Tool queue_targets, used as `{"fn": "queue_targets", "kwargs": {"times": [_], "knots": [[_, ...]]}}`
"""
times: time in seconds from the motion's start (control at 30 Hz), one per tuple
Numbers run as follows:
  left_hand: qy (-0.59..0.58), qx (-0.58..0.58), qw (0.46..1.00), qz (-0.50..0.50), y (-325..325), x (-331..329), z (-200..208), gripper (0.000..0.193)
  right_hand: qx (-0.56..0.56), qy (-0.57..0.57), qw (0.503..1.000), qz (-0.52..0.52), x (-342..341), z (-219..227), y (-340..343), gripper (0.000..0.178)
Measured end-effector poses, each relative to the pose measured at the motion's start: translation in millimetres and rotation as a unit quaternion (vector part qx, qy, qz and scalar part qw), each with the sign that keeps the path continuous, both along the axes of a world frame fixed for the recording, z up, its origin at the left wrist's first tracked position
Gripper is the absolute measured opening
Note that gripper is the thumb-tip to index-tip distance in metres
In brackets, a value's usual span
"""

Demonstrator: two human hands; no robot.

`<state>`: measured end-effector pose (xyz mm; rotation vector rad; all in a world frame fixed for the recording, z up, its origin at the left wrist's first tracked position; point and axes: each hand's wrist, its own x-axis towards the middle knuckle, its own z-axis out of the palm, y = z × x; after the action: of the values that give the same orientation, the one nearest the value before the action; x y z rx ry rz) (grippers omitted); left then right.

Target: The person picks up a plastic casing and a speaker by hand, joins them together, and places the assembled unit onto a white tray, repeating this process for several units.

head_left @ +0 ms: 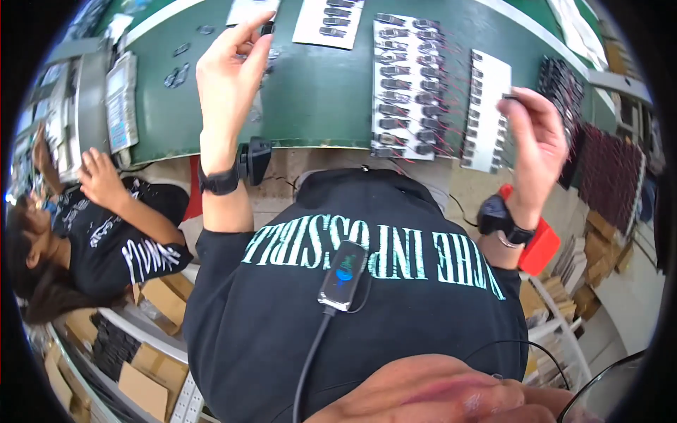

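My left hand (231, 70) is raised over the far left of the table, pinching a small black part (267, 28) between thumb and finger. To the right, my right hand (541, 137) has its thumb and forefinger closed on a small dark piece (511, 97), too small to name. That hand is at the right edge of a narrow white board (487, 106) lined with small black parts along both sides. Beside it lies a larger white board (407, 84) with two columns of black parts, from which thin red and dark wires trail.
The green table (317, 99) carries another white sheet (315, 32) with black parts and loose dark pieces (176, 75) at the left. Bundles of dark red wires (611, 176) hang at the right. A co-worker (127, 225) sits at the left beside a grey device (121, 102).
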<state>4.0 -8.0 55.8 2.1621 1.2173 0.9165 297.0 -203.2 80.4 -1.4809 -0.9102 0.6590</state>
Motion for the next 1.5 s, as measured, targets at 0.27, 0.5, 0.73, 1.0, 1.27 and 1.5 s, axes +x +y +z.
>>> {"fn": "queue_targets", "kwargs": {"times": [0.27,0.5,0.73,1.0,1.27,1.5], "knots": [[-0.302,-0.248,0.910,-0.138,-78,95,4,0.018,0.030,0.138,0.980,0.142,-51,1,7,0.018],[-0.401,-0.434,0.796,-0.135,-111,121,11,0.019,0.017,0.034,0.997,0.061,-31,-13,0,0.018],[-0.382,-0.435,0.805,-0.133,-116,125,8,0.018,-0.022,-0.001,0.998,0.051,-28,-10,-4,0.017],[-0.380,-0.426,0.810,-0.130,-117,120,4,0.017,-0.015,-0.097,0.993,0.061,-29,-13,1,0.017],[-0.349,-0.409,0.831,-0.143,-114,116,4,0.017,-0.040,-0.005,0.989,0.143,-19,-5,8,0.013],[-0.366,-0.407,0.825,-0.142,-111,115,5,0.016,-0.043,-0.068,0.992,0.095,-31,-8,11,0.015]]}}
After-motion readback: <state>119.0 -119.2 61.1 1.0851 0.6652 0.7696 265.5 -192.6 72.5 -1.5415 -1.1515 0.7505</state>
